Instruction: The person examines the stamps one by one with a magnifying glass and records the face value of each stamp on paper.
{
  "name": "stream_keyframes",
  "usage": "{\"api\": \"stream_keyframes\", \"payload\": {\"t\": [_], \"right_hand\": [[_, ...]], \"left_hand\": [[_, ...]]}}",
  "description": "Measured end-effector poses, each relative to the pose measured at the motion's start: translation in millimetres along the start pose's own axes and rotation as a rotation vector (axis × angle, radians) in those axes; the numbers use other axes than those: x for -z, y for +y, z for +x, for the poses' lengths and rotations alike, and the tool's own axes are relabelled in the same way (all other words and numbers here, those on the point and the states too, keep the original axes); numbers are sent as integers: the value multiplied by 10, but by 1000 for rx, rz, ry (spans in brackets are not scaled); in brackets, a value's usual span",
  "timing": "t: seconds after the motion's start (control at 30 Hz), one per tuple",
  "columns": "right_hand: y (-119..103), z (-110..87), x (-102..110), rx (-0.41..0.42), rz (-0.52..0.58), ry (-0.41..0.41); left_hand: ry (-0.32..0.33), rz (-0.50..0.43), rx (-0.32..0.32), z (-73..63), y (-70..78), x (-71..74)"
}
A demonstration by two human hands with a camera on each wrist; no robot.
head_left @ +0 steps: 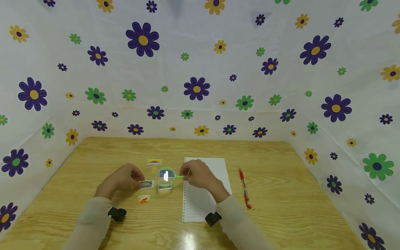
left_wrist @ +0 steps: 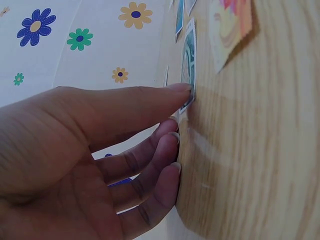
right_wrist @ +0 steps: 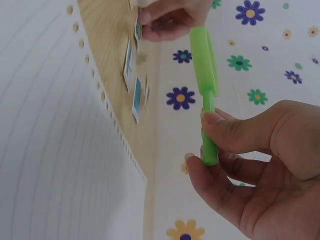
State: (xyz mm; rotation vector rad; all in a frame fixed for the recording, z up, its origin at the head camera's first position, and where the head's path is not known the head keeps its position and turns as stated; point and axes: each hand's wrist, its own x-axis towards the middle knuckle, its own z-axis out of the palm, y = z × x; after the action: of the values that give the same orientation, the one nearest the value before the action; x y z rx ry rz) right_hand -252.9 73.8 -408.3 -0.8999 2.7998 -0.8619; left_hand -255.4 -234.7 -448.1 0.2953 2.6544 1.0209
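Observation:
My right hand [head_left: 200,174] pinches the thin green handle of a magnifying glass [right_wrist: 202,65] between thumb and fingers. Seen from the head, its round lens overlaps a dark blue stamp [head_left: 163,171] and the upper part of a green-and-white stamp [head_left: 165,187]; a bright reflection covers part of the glass. To the left, my left hand [head_left: 126,176] holds a dark green stamp [left_wrist: 188,60] by its near end, the thumb tip on its face. The other fingertips touch the wooden table. Below that stamp lies a red-and-yellow stamp [head_left: 143,199].
A yellow stamp [head_left: 154,161] lies farther back on the table [head_left: 109,152]. Beneath my right forearm is a lined sheet of paper [head_left: 200,211] with punched holes. A red pen [head_left: 244,187] lies right of it. Flower-printed cloth [head_left: 175,69] encloses the back and sides.

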Motion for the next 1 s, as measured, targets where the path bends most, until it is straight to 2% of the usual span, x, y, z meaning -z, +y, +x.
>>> {"api": "stream_keyframes", "payload": {"t": [0.5, 0.7, 0.87, 1.0], "right_hand": [[547, -351, 449, -132, -34, 113], [777, -484, 584, -197, -20, 135], [956, -604, 692, -220, -26, 153], [1084, -713, 778, -239, -22, 162]], "left_hand": [[6, 3, 37, -5, 21, 1], [7, 8, 52, 1, 17, -4], [10, 8, 65, 5, 19, -9], [5, 9, 51, 3, 25, 2]]}}
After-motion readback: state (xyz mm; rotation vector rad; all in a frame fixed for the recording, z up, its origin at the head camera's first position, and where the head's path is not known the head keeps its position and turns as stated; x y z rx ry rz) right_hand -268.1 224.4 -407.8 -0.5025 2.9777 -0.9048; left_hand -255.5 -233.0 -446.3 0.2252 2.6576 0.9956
